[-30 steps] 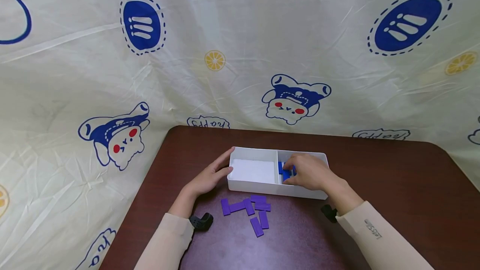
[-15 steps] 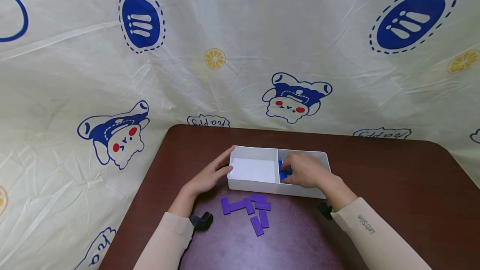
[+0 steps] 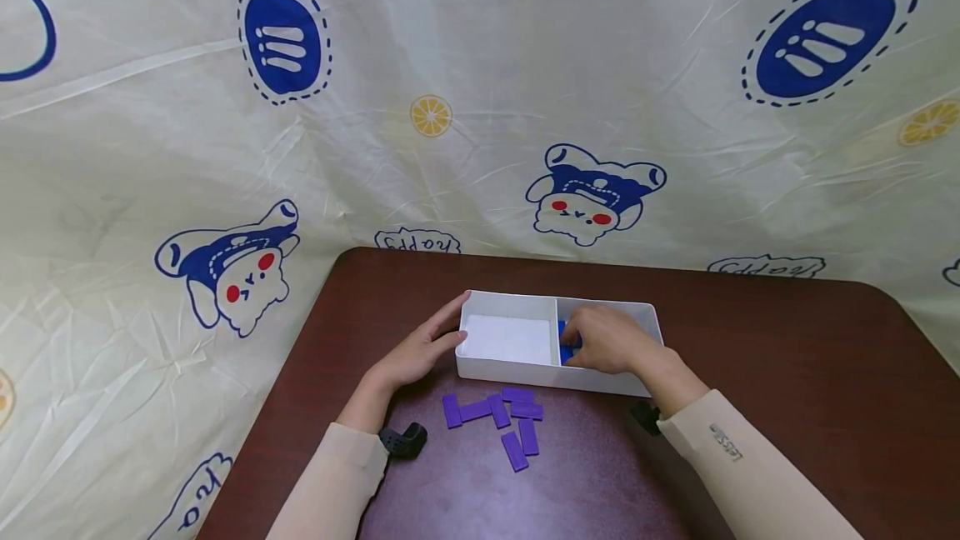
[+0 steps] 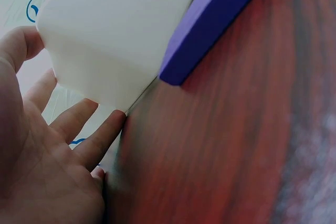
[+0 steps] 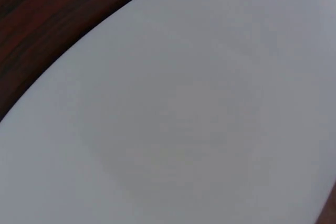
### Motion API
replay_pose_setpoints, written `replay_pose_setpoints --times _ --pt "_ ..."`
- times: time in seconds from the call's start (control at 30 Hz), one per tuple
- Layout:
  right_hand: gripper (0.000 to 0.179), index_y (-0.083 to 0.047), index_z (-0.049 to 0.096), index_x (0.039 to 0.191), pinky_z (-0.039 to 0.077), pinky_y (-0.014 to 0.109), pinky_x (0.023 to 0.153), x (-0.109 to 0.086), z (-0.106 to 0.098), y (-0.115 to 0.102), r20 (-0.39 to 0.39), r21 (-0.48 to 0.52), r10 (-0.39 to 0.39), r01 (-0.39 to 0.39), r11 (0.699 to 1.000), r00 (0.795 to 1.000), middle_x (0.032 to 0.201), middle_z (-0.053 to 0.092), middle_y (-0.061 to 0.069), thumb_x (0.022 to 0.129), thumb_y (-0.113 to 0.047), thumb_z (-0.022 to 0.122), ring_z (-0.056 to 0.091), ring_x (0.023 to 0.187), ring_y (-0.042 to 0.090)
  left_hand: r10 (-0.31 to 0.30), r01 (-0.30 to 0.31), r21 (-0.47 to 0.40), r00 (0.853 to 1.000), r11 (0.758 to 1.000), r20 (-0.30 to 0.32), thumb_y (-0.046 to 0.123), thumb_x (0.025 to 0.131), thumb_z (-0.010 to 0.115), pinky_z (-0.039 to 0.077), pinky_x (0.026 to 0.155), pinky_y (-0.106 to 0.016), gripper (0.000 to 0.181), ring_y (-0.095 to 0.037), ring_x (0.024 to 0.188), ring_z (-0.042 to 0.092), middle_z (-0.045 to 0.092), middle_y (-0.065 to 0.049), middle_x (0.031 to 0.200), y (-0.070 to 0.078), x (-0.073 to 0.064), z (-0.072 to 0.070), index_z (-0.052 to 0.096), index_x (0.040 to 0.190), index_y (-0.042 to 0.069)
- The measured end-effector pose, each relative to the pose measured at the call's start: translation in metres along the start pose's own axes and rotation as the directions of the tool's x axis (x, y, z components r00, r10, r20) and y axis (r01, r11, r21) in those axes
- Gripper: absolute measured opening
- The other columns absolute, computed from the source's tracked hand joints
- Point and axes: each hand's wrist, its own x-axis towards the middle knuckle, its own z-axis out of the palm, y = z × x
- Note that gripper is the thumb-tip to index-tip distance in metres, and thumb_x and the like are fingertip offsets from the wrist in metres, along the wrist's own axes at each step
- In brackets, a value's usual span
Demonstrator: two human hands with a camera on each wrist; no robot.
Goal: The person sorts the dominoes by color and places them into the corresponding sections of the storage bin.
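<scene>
A white two-compartment box (image 3: 502,370) lies lengthwise on the table. My left hand (image 3: 409,358) reaches its left end, and in the left wrist view the spread fingertips (image 4: 111,124) touch the white end wall (image 4: 100,72). Inside the right compartment, my right hand (image 3: 611,342) bends its fingers down over blue rectangular blocks (image 3: 567,355). Blue shows between thumb and forefinger; I cannot tell whether they pinch a block. The box's pale outer wall (image 5: 173,108) fills most of the right wrist view, and the right hand is out of sight there.
Several flat purple blocks (image 3: 499,412) lie scattered on the brown table (image 3: 787,373) in front of the box, close to my left wrist. The box's left compartment (image 3: 508,340) shows a bare white floor. A printed curtain (image 3: 480,190) hangs behind the table's far edge.
My right hand has shifted slightly left inside the compartment, and less blue shows between its thumb and forefinger. My left hand stays against the box end; the purple blocks lie as before.
</scene>
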Motion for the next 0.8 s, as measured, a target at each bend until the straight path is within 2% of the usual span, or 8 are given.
replay_pose_setpoints --times 0.23,0.43,0.63,0.8 --pt "0.028 -0.011 0.084 0.104 0.048 0.033 0.068 0.0024 0.0008 0.0001 0.023 0.022 0.006 -0.007 1.0 1.0 0.094 0.07 0.001 0.08 -0.025 0.088 0.054 0.079 0.015 -0.012 0.012 0.004 1.0 1.0 -0.003 0.032 0.109 0.051 0.021 0.127 -0.06 0.065 -0.025 0.162 0.013 0.015 0.009 0.174 0.0015 -0.0002 0.0003 0.02 0.165 0.041" --pt "0.027 -0.011 0.084 0.103 0.048 0.033 0.067 0.0044 0.0021 0.0011 0.033 0.02 0.004 -0.004 1.0 0.999 0.09 0.069 -0.001 0.08 -0.024 0.087 0.054 0.078 0.015 -0.016 0.016 0.006 1.0 1.0 -0.002 0.032 0.109 0.052 0.021 0.128 -0.058 0.065 -0.022 0.162 0.015 0.016 0.013 0.173 -0.0001 0.0011 -0.0004 0.02 0.165 0.042" --pt "0.024 -0.012 0.084 0.102 0.047 0.033 0.066 0.0055 0.0028 0.0017 0.035 0.025 0.0 -0.001 1.0 0.999 0.089 0.068 -0.001 0.08 -0.023 0.086 0.054 0.078 0.015 -0.014 0.014 0.002 1.0 1.0 -0.003 0.031 0.109 0.052 0.021 0.127 -0.059 0.066 -0.022 0.162 0.014 0.016 0.013 0.173 -0.0009 0.0016 -0.0005 0.019 0.166 0.036" --pt "0.024 -0.013 0.084 0.101 0.043 0.031 0.063 0.0058 0.0035 0.0016 0.036 0.032 -0.007 0.005 0.999 0.999 0.085 0.067 -0.002 0.08 -0.023 0.087 0.052 0.075 0.015 -0.015 0.015 0.004 1.0 1.0 -0.006 0.032 0.109 0.052 0.02 0.127 -0.059 0.066 -0.023 0.162 0.015 0.016 0.013 0.173 -0.0013 0.0015 -0.0007 0.02 0.165 0.04"
